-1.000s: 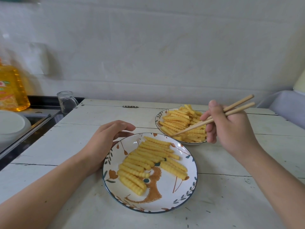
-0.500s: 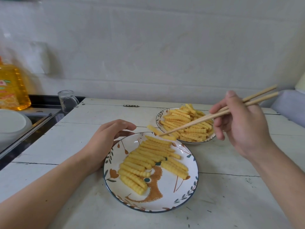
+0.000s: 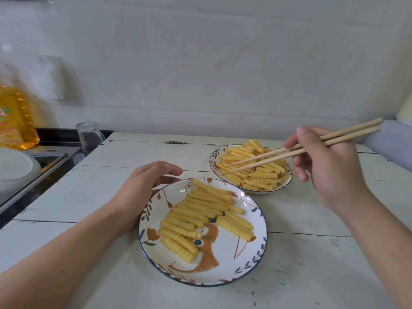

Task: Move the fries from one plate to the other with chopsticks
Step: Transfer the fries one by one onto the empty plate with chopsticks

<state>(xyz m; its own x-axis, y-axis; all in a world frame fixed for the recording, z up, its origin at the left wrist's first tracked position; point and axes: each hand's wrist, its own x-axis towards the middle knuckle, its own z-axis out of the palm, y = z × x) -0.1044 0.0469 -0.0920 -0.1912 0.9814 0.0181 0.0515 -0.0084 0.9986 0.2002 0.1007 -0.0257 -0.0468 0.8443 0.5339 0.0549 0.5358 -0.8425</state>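
Half a second ago the wooden chopsticks (image 3: 298, 149) carried a single crinkle-cut fry over the far rim of the near plate (image 3: 225, 274); now their tips are bare and hang over the heaped fries (image 3: 256, 168) in the far plate (image 3: 214, 156), at about one o'clock from the near one. That fry now seems to lie at the twelve o'clock end of the neat row of fries (image 3: 196, 216) on the near plate, so one more transfer looks finished and the tips have gone back for another. The right hand (image 3: 330, 166) grips the chopsticks, thumb on top and fingers curled beneath, with the two tips slightly apart and pinching nothing. The left hand (image 3: 142, 188) rests at the near plate's ten o'clock edge, fingers loosely curved against the rim, steadying it (whether they truly clasp it I cannot tell). Judging by the pile, many fries remain to move. The plates stand just beside each other on the white wooden table (image 3: 312, 264).
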